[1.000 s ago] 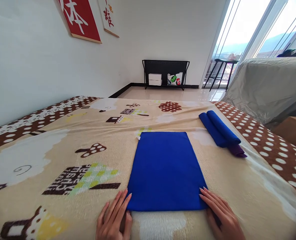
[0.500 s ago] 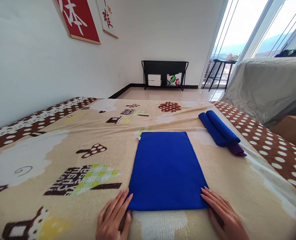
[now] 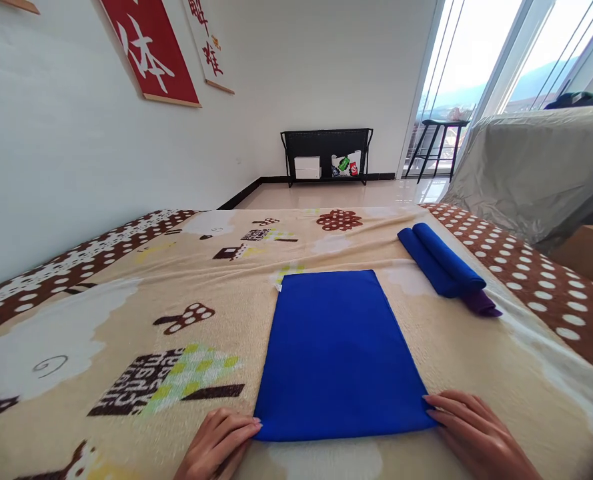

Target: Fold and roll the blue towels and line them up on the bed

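Note:
A blue cloth [image 3: 343,353] lies flat on the patterned blanket [image 3: 186,380], with a small white tag at its far left corner. My left hand [image 3: 219,443] pinches the cloth's near left corner between thumb and fingers. At the near right corner, my right hand [image 3: 479,430] has its fingers closed on the cloth's edge. Right of the cloth and farther back, a rolled blue cloth [image 3: 441,260] rests on the blanket, with a purple cloth [image 3: 482,303] sticking out from its near end.
Brown polka-dot borders run along both sides of the blanket. Beyond it stand a black rack [image 3: 326,153] with white boxes and a bag, and a black stool [image 3: 439,147] by the window. A grey-covered piece of furniture [image 3: 541,167] is at the right, near a cardboard box [image 3: 589,253].
Both hands have gone from lying spread on the cloth's near corners to gripping them. The right hand and its corner have shifted outward to the right. The view has tilted slightly upward.

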A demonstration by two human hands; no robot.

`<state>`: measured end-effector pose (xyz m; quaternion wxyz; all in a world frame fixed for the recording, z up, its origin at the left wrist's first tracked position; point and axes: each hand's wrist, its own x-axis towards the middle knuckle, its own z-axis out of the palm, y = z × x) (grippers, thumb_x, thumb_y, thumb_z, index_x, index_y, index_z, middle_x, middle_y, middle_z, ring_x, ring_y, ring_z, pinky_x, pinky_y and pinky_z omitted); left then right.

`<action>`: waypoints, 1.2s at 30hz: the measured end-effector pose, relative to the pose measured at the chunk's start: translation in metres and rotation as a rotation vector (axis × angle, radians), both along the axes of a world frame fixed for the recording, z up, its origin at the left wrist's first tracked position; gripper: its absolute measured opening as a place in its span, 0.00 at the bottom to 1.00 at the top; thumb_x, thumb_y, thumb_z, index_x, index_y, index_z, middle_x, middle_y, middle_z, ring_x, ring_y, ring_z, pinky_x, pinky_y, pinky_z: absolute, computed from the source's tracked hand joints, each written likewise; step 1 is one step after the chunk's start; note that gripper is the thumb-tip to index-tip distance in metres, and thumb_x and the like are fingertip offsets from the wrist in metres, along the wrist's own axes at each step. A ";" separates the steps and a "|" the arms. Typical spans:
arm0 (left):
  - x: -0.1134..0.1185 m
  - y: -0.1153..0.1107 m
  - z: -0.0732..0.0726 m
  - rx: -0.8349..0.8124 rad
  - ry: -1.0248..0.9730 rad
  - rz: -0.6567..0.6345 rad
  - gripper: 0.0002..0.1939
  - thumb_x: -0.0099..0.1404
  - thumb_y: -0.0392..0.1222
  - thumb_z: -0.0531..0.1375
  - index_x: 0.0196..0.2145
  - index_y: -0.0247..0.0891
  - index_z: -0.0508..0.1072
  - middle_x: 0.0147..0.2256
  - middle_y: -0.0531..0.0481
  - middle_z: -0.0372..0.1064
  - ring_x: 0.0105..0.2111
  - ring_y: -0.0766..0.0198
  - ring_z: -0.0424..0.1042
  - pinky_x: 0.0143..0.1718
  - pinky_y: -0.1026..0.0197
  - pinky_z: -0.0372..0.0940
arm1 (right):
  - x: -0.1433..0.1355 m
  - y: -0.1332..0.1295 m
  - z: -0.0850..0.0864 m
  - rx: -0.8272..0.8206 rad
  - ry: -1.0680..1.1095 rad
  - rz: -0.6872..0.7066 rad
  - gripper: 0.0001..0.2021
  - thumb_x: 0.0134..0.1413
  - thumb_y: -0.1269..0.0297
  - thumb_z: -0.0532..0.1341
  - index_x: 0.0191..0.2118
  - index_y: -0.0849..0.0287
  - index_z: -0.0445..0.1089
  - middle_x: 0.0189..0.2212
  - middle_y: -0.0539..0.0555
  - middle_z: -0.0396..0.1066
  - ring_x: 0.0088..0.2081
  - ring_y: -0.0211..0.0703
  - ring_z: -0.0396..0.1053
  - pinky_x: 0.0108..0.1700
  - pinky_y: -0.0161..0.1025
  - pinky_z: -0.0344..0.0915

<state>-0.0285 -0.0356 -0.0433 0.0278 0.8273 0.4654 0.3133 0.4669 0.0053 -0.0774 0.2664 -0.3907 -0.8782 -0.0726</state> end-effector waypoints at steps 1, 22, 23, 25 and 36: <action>-0.002 0.002 0.002 -0.030 0.001 -0.014 0.19 0.65 0.32 0.60 0.49 0.53 0.75 0.40 0.54 0.79 0.40 0.63 0.77 0.44 0.63 0.71 | 0.001 0.000 0.000 -0.018 0.025 -0.012 0.11 0.58 0.61 0.65 0.46 0.47 0.76 0.48 0.49 0.76 0.49 0.44 0.75 0.49 0.39 0.73; 0.043 0.015 -0.017 0.032 0.117 0.544 0.07 0.58 0.36 0.56 0.36 0.43 0.70 0.40 0.48 0.72 0.41 0.55 0.73 0.42 0.53 0.64 | -0.033 0.014 -0.007 0.083 0.202 -0.284 0.08 0.61 0.58 0.59 0.42 0.55 0.69 0.37 0.55 0.72 0.39 0.46 0.73 0.42 0.43 0.69; 0.043 0.015 -0.018 0.066 0.147 0.532 0.07 0.58 0.36 0.56 0.35 0.44 0.71 0.43 0.47 0.72 0.45 0.53 0.72 0.44 0.52 0.61 | -0.033 0.011 -0.007 0.087 0.189 -0.262 0.07 0.61 0.60 0.59 0.43 0.54 0.70 0.36 0.54 0.73 0.38 0.45 0.73 0.42 0.42 0.69; 0.044 0.015 -0.017 0.110 0.184 0.509 0.07 0.59 0.34 0.55 0.33 0.44 0.71 0.50 0.47 0.69 0.50 0.51 0.69 0.47 0.50 0.58 | -0.032 0.007 -0.007 0.076 0.159 -0.213 0.07 0.62 0.63 0.60 0.44 0.53 0.72 0.34 0.52 0.73 0.36 0.43 0.73 0.41 0.41 0.68; 0.070 0.020 0.001 0.139 0.235 0.531 0.14 0.62 0.53 0.62 0.27 0.43 0.68 0.54 0.42 0.69 0.56 0.43 0.64 0.54 0.42 0.53 | -0.049 0.010 0.017 0.120 0.023 -0.279 0.16 0.54 0.45 0.65 0.31 0.54 0.73 0.28 0.52 0.72 0.29 0.44 0.69 0.37 0.45 0.63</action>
